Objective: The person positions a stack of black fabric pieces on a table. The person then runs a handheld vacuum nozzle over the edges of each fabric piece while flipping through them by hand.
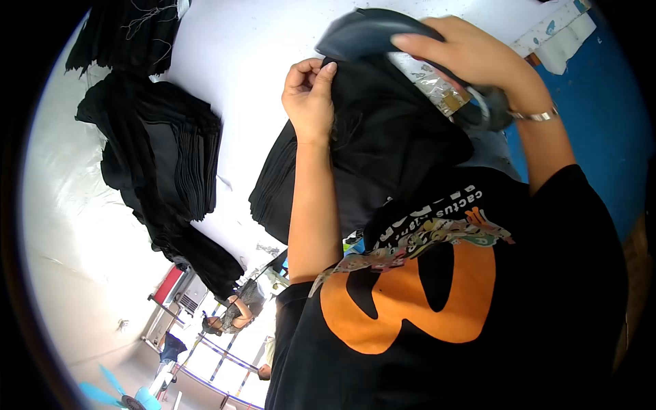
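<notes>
My left hand [309,96] pinches the upper edge of a black cloth piece [383,130] between thumb and fingers. That piece lies over a layered stack of black cloth [277,181] in front of my body. In my right hand [471,55] is a dark clothes iron [372,34], gripped by its handle and blurred by motion. Its pointed end is just above the cloth edge, close to my left fingertips. Whether the iron touches the cloth I cannot tell. Its underside is hidden.
On the white table [236,61], more black cloth stacks [188,150] lie to the left, with another dark bundle [126,34] at the top left. Clear plastic and tape [444,92] show beside the iron. A person [232,318] and a blue fan [126,396] are at lower left.
</notes>
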`<state>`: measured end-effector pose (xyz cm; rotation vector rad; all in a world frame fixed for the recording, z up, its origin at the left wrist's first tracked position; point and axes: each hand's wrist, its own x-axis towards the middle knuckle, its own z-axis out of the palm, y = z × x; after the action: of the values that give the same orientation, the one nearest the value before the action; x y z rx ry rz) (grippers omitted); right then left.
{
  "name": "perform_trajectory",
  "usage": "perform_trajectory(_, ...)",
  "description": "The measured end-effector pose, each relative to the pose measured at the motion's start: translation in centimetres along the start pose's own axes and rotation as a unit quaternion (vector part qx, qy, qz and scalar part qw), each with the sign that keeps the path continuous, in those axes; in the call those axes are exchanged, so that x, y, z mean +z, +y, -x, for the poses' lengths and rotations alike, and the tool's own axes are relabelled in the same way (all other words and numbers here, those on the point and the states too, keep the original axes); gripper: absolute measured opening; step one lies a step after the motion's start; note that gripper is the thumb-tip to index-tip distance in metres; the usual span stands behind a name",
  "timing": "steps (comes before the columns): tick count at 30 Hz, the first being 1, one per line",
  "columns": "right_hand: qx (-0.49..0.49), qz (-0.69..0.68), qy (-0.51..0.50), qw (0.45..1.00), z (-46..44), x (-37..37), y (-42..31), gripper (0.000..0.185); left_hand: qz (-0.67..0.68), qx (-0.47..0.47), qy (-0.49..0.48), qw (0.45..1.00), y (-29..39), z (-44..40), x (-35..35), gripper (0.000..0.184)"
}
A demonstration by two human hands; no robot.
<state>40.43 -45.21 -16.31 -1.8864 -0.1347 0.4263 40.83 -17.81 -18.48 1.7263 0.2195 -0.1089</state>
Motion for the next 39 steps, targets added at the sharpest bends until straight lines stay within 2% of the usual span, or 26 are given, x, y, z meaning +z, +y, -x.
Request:
perform_trajectory(1, 0.043, -0.012, -0.050, 0.998, 1.6, -1.3, -0.9, 0.048, -0.002, 0.000, 0.001, 1.000, -0.1, -0.1, 0.0, 0.015)
perform_trajectory(2, 0.085, -0.021, -0.104, 0.991, 2.7, -2.1, -1.3, 0.048, -0.049, 0.053, -0.017, 0.997, -0.2, -0.1, 0.0, 0.014)
perform_trajectory(3, 0.083, -0.018, -0.110, 0.990, 3.1, -2.1, -1.1, 0.048, -0.096, 0.105, -0.033, 0.989, -0.3, -0.2, 0.1, 0.015)
perform_trajectory(5, 0.020, -0.024, -0.059, 0.998, 4.1, -1.7, -0.5, 0.046, -0.134, 0.077, -0.050, 0.987, -0.5, -0.2, -0.1, 0.017)
perform_trajectory(6, 0.069, -0.013, -0.098, 0.993, 3.1, -1.4, -0.9, 0.046, -0.109, 0.056, -0.049, 0.991, -0.8, -0.4, -0.1, 0.016)
perform_trajectory(7, 0.058, -0.031, -0.080, 0.995, 1.9, -0.3, -1.5, 0.045, -0.084, 0.039, -0.048, 0.995, -1.0, -0.8, 0.0, 0.015)
perform_trajectory(9, -0.045, -0.025, 0.003, 0.999, -0.4, 1.9, -0.7, 0.044, -0.052, 0.031, -0.066, 0.996, -1.4, -1.2, -0.5, 0.016)
perform_trajectory(10, -0.048, -0.027, 0.002, 0.998, 0.0, 1.6, -0.7, 0.044, -0.032, 0.019, -0.076, 0.996, -1.4, -1.0, -0.8, 0.015)
perform_trajectory(11, 0.008, -0.031, -0.045, 0.999, 0.9, 0.8, -1.1, 0.044, -0.012, 0.007, -0.086, 0.996, -1.5, -0.9, -1.1, 0.015)
perform_trajectory(12, 0.063, -0.033, -0.092, 0.993, 1.8, 0.1, -1.5, 0.044, -0.047, 0.001, -0.080, 0.996, -0.7, -0.6, -1.0, 0.015)
perform_trajectory(15, 0.101, -0.025, -0.082, 0.991, 4.3, -1.3, -1.7, 0.044, -0.132, 0.025, -0.076, 0.988, -0.4, -0.5, -0.7, 0.014)
perform_trajectory(17, 0.087, -0.016, -0.063, 0.994, 2.9, 0.7, -1.5, 0.043, -0.154, 0.041, -0.081, 0.984, -0.9, -0.6, -0.6, 0.014)
perform_trajectory(19, -0.027, -0.029, 0.008, 0.999, 0.4, 2.5, -1.1, 0.062, -0.191, 0.044, -0.068, 0.978, -0.4, -0.1, -1.3, 0.011)
perform_trajectory(21, 0.010, -0.028, -0.003, 1.000, 1.0, 1.7, -2.5, 0.062, -0.244, 0.062, -0.058, 0.966, 1.0, 0.7, -2.7, 0.008)
perform_trajectory(23, 0.030, -0.022, -0.039, 0.999, 2.9, -0.1, -2.5, 0.041, -0.115, -0.031, -0.130, 0.984, 3.2, 2.5, -5.3, 0.023)
perform_trajectory(24, 0.080, 0.000, -0.058, 0.995, 4.0, -0.9, -2.2, 0.042, -0.097, -0.098, -0.196, 0.971, 4.6, 2.5, -6.2, 0.031)
perform_trajectory(25, 0.083, 0.002, -0.062, 0.995, 4.2, -1.4, -2.1, 0.042, -0.075, -0.166, -0.259, 0.949, 5.9, 2.3, -6.4, 0.039)
perform_trajectory(26, 0.086, 0.018, -0.077, 0.993, 4.3, -1.7, -2.2, 0.043, -0.193, -0.152, -0.187, 0.951, 5.7, 2.3, -5.2, 0.042)
perform_trajectory(27, 0.089, 0.033, -0.089, 0.991, 4.5, -1.7, -2.2, 0.043, -0.264, -0.164, -0.134, 0.941, 5.2, 1.5, -4.0, 0.033)
perform_trajectory(29, 0.091, 0.054, -0.085, 0.991, 2.3, -0.6, -2.3, 0.045, -0.360, 0.121, -0.031, 0.925, 1.6, 0.4, -1.9, 0.029)
perform_trajectory(30, 0.078, 0.035, -0.039, 0.996, 1.1, 0.6, -2.3, 0.046, -0.375, 0.188, -0.031, 0.907, 1.0, -0.5, -1.0, 0.030)
perform_trajectory(31, 0.065, 0.016, 0.006, 0.998, 0.6, 1.4, -2.3, 0.046, -0.371, 0.191, -0.036, 0.908, 0.7, -0.8, -0.4, 0.030)
perform_trajectory(33, 0.055, 0.025, 0.026, 0.998, 1.2, 1.0, -2.6, 0.047, -0.215, -0.001, -0.047, 0.975, 0.6, -1.0, 0.0, 0.028)
perform_trajectory(35, 0.110, 0.024, -0.075, 0.991, 3.0, -1.1, -2.0, 0.047, -0.222, 0.003, -0.048, 0.974, 0.5, -1.1, -0.3, 0.028)
perform_trajectory(37, 0.114, 0.037, -0.078, 0.990, 3.9, -1.4, -2.0, 0.047, -0.182, 0.072, -0.059, 0.979, -0.3, -0.5, -0.3, 0.024)
perform_trajectory(39, 0.067, 0.008, -0.054, 0.996, 3.3, -0.7, -2.2, 0.046, -0.157, 0.052, -0.073, 0.984, -0.4, -0.5, -0.4, 0.012)
